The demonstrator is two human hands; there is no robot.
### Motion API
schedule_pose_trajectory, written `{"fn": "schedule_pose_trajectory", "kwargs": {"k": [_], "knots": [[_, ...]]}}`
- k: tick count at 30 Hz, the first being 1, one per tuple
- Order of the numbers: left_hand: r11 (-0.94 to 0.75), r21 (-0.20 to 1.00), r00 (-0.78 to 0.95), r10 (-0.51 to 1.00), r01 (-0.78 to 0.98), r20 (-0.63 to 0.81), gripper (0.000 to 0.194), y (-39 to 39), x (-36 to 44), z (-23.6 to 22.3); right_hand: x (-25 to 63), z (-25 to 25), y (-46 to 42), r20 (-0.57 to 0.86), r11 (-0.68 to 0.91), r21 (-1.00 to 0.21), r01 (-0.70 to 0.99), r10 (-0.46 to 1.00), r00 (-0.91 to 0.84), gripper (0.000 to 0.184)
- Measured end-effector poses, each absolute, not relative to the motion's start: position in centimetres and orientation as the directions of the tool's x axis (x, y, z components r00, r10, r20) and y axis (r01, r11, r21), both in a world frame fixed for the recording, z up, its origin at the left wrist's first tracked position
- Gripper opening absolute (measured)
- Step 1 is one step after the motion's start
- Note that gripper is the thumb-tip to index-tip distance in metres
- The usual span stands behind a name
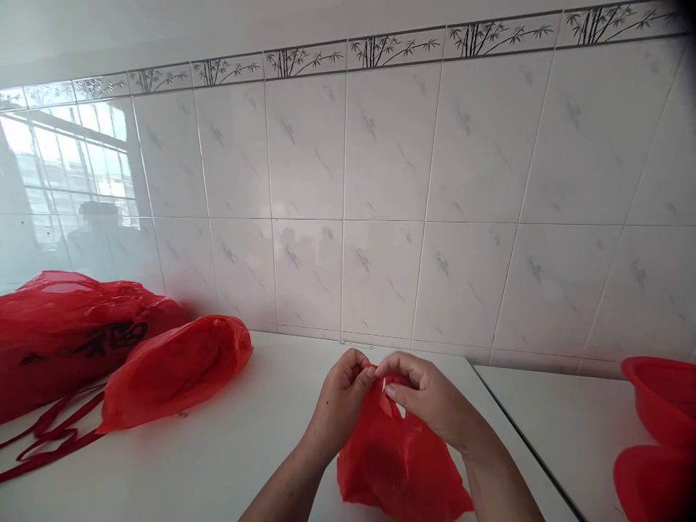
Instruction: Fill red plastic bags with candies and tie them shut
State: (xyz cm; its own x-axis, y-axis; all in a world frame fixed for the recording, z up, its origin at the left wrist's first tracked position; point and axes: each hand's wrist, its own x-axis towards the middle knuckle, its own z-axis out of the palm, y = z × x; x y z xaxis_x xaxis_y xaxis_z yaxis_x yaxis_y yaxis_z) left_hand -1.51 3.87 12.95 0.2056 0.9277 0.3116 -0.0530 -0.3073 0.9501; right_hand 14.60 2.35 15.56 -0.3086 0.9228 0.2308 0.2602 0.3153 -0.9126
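Note:
A thin red plastic bag [396, 464] hangs below my two hands at the front middle of the table, its upper part gathered into loops. My left hand [345, 395] is closed, with thumb and index finger pinching the top of the bag. Close beside it, my right hand [427, 399] curls its fingers around the bag's upper loop, its index fingertip near my left thumb. A small gap shows through the loop by my right thumb. Something darker shows faintly through the bag's side, but I cannot make out what.
On the left of the white table [217, 449] lie a large red bag with black markings [103, 319], an open-mouthed red plastic bag [179, 370] and dark red straps [54, 435]. Red basins [649, 406] stand at the right. A tiled wall [380, 275] runs behind.

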Motion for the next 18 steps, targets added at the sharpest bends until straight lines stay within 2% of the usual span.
{"fn": "schedule_pose_trajectory", "kwargs": {"k": [2, 4, 6, 8, 11, 13, 14, 16, 18], "knots": [[-0.341, 0.94, 0.177, 0.926, 0.005, 0.335, 0.02, 3.7, -1.5, 12.8, 14.2, 15.1, 3.0, 0.238, 0.282, -0.877, 0.39, 0.958, -0.159, 0.028], [-0.355, 0.933, 0.171, 0.924, 0.056, 0.342, 0.017, 3.6, -1.4, 12.7, 14.1, 14.7, 3.6, 0.254, 0.248, -0.832, 0.495, 0.965, -0.056, 0.025], [-0.36, 0.928, 0.161, 0.926, 0.099, 0.342, 0.013, 3.4, -1.4, 12.6, 14.3, 14.5, 3.8, 0.255, 0.241, -0.833, 0.499, 0.966, -0.042, 0.024], [-0.375, 0.915, 0.147, 0.924, 0.148, 0.354, 0.011, 3.4, -1.4, 12.6, 14.5, 14.7, 3.6, 0.244, 0.264, -0.886, 0.381, 0.965, -0.101, 0.028], [-0.439, 0.858, 0.128, 0.898, 0.265, 0.42, 0.01, 3.5, -1.7, 12.5, 14.7, 14.9, 3.4, 0.224, 0.251, -0.963, 0.103, 0.95, -0.218, 0.03], [-0.531, 0.755, 0.156, 0.843, 0.385, 0.514, 0.008, 3.5, -2.1, 12.6, 14.8, 14.6, 4.0, 0.21, 0.218, -0.976, 0.014, 0.954, -0.214, 0.032], [-0.586, 0.671, 0.197, 0.801, 0.454, 0.566, 0.008, 3.5, -2.5, 12.7, 14.9, 14.2, 4.6, 0.2, 0.208, -0.978, 0.03, 0.964, -0.173, 0.032], [-0.678, 0.458, 0.345, 0.709, 0.575, 0.615, 0.013, 3.0, -3.4, 12.7, 15.3, 12.7, 6.2, 0.224, 0.22, -0.957, 0.188, 0.975, 0.0, 0.029], [-0.734, 0.264, 0.54, 0.652, 0.626, 0.532, 0.018, 2.0, -4.6, 12.7, 16.1, 10.7, 8.2, 0.299, 0.207, -0.902, 0.379, 0.932, 0.203, 0.029]]}}
